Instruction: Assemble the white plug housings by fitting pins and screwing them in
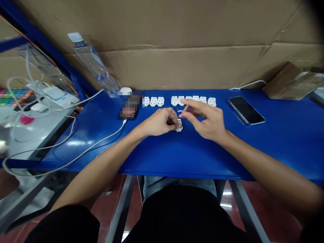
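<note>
Our dark top [182, 219] fills the near edge of the view, with pale jeans [177, 187] just beyond it, as we lean over a blue desk [202, 162] with both forearms reaching in. Our left hand [159, 122] curls its grip closed around a small white plastic module [179, 125], holding it against the middle of the desk, apparently to keep it steady. Our right hand [207, 119] hovers just beside it, thumb and forefinger drawn close near a thin dark strand [185, 116]; whether that grip has hold of the strand we cannot tell. Along the far side, matching white modules [195, 100] stand in a tidy row, seemingly set out within easy reach, three to the left and six to the right. A dark smartphone [246, 110] lies to the right. To the left, a white cable [101, 143] runs to a pixelated device [130, 108], likely to charge it. A plastic water bottle [96, 64] leans against cardboard sheeting [177, 44] behind the desk.
</note>
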Demonstrator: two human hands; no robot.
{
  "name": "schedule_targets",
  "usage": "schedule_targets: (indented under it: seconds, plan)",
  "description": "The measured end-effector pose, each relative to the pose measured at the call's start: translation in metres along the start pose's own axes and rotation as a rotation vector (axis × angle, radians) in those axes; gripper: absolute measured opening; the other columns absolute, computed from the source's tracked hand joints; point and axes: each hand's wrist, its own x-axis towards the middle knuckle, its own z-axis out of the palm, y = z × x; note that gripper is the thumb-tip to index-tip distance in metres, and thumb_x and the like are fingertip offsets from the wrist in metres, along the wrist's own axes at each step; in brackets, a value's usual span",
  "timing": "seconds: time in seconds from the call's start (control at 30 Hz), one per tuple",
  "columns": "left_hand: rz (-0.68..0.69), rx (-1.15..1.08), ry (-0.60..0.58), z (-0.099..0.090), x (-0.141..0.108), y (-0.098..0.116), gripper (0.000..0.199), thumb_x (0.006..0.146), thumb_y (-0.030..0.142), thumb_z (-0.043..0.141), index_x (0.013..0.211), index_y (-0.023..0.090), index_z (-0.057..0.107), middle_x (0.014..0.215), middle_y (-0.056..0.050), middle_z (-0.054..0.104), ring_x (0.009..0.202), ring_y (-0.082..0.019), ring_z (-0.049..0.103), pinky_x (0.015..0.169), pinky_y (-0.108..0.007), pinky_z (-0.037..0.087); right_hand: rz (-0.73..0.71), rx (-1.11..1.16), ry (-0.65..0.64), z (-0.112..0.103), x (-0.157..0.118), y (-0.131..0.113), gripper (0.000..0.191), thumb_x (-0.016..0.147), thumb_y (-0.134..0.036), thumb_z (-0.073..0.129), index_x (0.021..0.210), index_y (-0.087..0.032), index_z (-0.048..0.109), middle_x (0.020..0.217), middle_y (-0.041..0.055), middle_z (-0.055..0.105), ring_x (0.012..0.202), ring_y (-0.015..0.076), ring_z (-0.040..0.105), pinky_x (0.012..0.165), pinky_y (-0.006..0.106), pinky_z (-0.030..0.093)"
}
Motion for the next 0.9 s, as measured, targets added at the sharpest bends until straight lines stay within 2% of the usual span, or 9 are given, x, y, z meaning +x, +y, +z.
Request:
schedule_targets:
  seconds: [0.1,0.23,0.3,0.5,0.6,0.67,0.77,0.83,0.9]
  plan:
    - [-0.013,-0.012,-0.005,0.001,0.0,-0.001,0.013,0.094,0.017,0.076,0.092,0.019,0.089,0.101,-0.01,0.082,0.093,-0.021,0.076,0.088,-0.038,0.062,0.024,0.02,-0.113,-0.003,0.002,-0.003,0.038,0.115,-0.031,0.064,0.153,-0.032,0.073,0.142,0.0037,0.085,0.118,0.0239,0.088,0.102,0.039,0.075]
    - [0.007,-0.009,-0.008,0.0,0.0,-0.001,0.013,0.092,0.017,0.077,0.093,0.02,0.09,0.107,-0.01,0.081,0.098,-0.021,0.076,0.089,-0.037,0.062,0.028,-0.009,0.058,-0.001,0.0,-0.003,0.032,0.105,-0.034,0.084,0.136,-0.034,0.081,0.112,-0.0023,0.091,0.09,0.0207,0.09,0.088,0.036,0.077]
    - [0.011,-0.008,-0.01,0.0,0.001,0.0,0.014,0.092,0.017,0.077,0.094,0.02,0.09,0.107,-0.01,0.08,0.098,-0.021,0.076,0.089,-0.037,0.062,-0.017,-0.061,0.111,0.0,0.0,-0.002,0.032,0.102,-0.034,0.086,0.134,-0.035,0.083,0.11,-0.0027,0.091,0.085,0.0202,0.088,0.085,0.036,0.077]
    - [-0.034,-0.047,-0.006,0.001,0.0,-0.001,0.011,0.092,0.017,0.076,0.091,0.018,0.087,0.098,-0.009,0.083,0.09,-0.02,0.077,0.085,-0.036,0.061,0.019,-0.001,-0.179,-0.006,0.005,-0.007,0.036,0.117,-0.031,0.06,0.15,-0.028,0.072,0.144,0.0065,0.084,0.121,0.0236,0.087,0.105,0.038,0.073]
    - [-0.024,-0.04,-0.009,0.002,0.0,-0.001,0.011,0.092,0.015,0.076,0.092,0.018,0.087,0.106,-0.01,0.083,0.093,-0.02,0.077,0.086,-0.036,0.061,0.051,0.029,-0.107,-0.005,0.004,-0.01,0.028,0.113,-0.035,0.072,0.14,-0.031,0.075,0.127,0.0011,0.088,0.102,0.0201,0.09,0.09,0.031,0.075]
    - [0.003,-0.029,0.001,0.002,0.0,-0.002,0.012,0.091,0.013,0.077,0.092,0.019,0.087,0.107,-0.01,0.082,0.097,-0.021,0.077,0.089,-0.036,0.061,0.004,-0.002,-0.014,-0.002,0.002,-0.011,0.026,0.107,-0.034,0.08,0.133,-0.032,0.078,0.112,-0.0025,0.09,0.089,0.0188,0.09,0.082,0.03,0.075]
    - [0.025,-0.035,0.023,0.002,0.001,-0.003,0.012,0.09,0.013,0.077,0.092,0.02,0.087,0.103,-0.009,0.082,0.098,-0.021,0.077,0.088,-0.035,0.062,-0.078,-0.093,0.072,0.001,0.002,-0.01,0.029,0.102,-0.031,0.087,0.13,-0.032,0.08,0.108,-0.0026,0.091,0.079,0.0187,0.088,0.075,0.031,0.075]
    - [0.025,-0.025,0.025,0.002,0.001,-0.003,0.011,0.09,0.015,0.077,0.092,0.02,0.087,0.104,-0.009,0.082,0.096,-0.021,0.077,0.086,-0.035,0.062,-0.116,-0.121,0.059,-0.001,0.004,-0.008,0.029,0.104,-0.029,0.084,0.133,-0.032,0.08,0.114,-0.0003,0.091,0.086,0.02,0.089,0.082,0.033,0.075]
    - [0.016,-0.024,0.004,0.002,0.001,-0.002,0.012,0.091,0.016,0.076,0.09,0.019,0.087,0.101,-0.009,0.083,0.092,-0.02,0.078,0.084,-0.035,0.062,-0.151,-0.1,-0.052,-0.005,0.008,-0.006,0.03,0.11,-0.026,0.072,0.14,-0.03,0.078,0.125,0.003,0.089,0.104,0.0218,0.089,0.096,0.037,0.074]
